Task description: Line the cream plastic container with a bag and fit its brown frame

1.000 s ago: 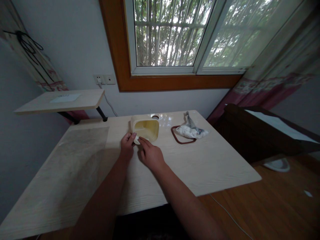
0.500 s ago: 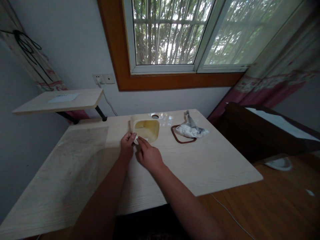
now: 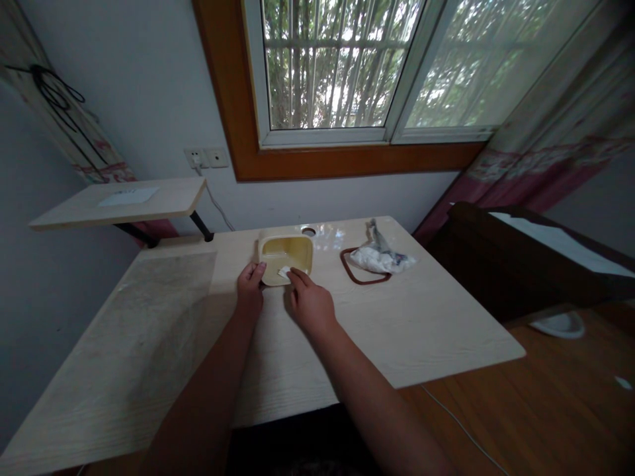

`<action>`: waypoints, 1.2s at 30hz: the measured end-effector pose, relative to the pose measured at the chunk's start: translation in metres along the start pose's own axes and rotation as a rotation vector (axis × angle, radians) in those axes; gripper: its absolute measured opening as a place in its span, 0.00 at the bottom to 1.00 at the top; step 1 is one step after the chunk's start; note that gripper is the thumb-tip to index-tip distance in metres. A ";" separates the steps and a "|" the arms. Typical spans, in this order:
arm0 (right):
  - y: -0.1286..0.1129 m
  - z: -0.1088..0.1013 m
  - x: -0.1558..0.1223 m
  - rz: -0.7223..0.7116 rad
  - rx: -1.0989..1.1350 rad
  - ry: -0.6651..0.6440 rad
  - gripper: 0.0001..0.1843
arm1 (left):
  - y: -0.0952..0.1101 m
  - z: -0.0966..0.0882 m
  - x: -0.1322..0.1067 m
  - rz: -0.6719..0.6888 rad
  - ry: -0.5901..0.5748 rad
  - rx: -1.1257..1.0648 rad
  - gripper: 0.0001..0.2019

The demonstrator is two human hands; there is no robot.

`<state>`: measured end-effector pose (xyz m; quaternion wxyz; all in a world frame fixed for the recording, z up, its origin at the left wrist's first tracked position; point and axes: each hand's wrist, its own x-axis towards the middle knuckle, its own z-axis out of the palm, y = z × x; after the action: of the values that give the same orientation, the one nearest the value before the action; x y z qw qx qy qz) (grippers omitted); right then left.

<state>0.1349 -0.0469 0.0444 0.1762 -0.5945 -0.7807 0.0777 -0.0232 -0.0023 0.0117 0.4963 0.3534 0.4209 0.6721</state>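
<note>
A pale yellow container [image 3: 300, 250] with a rounded rectangular rim stands near the back of the table. My left hand [image 3: 251, 285] grips its near left corner between thumb and fingers. Pinched in my right hand [image 3: 311, 297] is a small white wad [image 3: 284, 272], held at the near inner side of the container; whether it is tissue or cotton I cannot make out. The fingertips of that hand reach over the near rim. To the right, a brown rounded frame [image 3: 364, 282] lies flat, partly beneath a clear plastic bag [image 3: 380, 258] with white stuff inside.
The table [image 3: 397, 324] has a cable hole [image 3: 308, 231] behind the container. A raised shelf [image 3: 173, 198] with a paper sheet stands at the back left. Dark brown furniture [image 3: 476, 264] is beyond the right edge. A wall socket [image 3: 196, 158] has a plug and cable.
My right hand has moved right, away from my left hand, carrying the white wad from the near left rim to the inner near side. The container has shifted or tilted slightly.
</note>
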 end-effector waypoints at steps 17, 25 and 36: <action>-0.010 0.003 -0.001 -0.087 0.045 -0.033 0.31 | 0.001 0.000 -0.002 0.038 -0.035 0.068 0.23; -0.001 0.003 0.001 0.083 -0.087 -0.029 0.30 | -0.004 -0.001 0.000 0.062 -0.026 0.071 0.24; -0.028 0.013 -0.005 -0.092 0.155 -0.030 0.34 | -0.002 -0.001 -0.002 0.036 -0.086 0.114 0.23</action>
<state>0.1056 -0.0585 0.0410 0.2137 -0.5412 -0.8014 0.1387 -0.0229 -0.0038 0.0094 0.4808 0.4170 0.4305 0.6399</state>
